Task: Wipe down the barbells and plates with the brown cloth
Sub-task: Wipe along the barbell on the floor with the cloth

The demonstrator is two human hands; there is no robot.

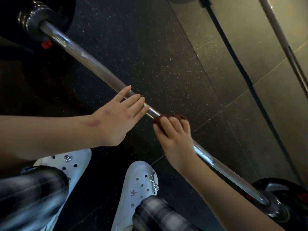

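As you look down past your knees, your dark trousers (33, 189) blur at the bottom edge, and below them are your two white clogs (140, 177), each dotted with holes and small shiny charms. They stand on a black rubber floor (133, 39) flecked with pale specks, with a seam running between the mats just ahead of your toes.

Just beyond your feet, the barbell (93, 64) lies low across the view, slanting from the upper left to the lower right. Your left hand (116, 117) rests on its shaft with the fingers straight and laid flat over the steel, gripping nothing. Just beside it, toward the right end, your right hand (175, 135) has its fingers curled round the brown cloth (159, 123), bunched into a wad and pressed against the bar. The shaft is dull and scuffed left of your hands and brighter to the right of them.

At the lower right the bar runs into a shiny collar and a black plate (283, 185). At the upper left it meets a ribbed sleeve (31, 19) and another black plate (10, 22), with a small red mark (46, 44) beneath the bar.

Past the rubber, the floor changes to large grey tiles (275, 105) with pale grout lines. A dark strip (233, 55) crosses them, and a second grey bar (275, 25) slants down the far right edge.
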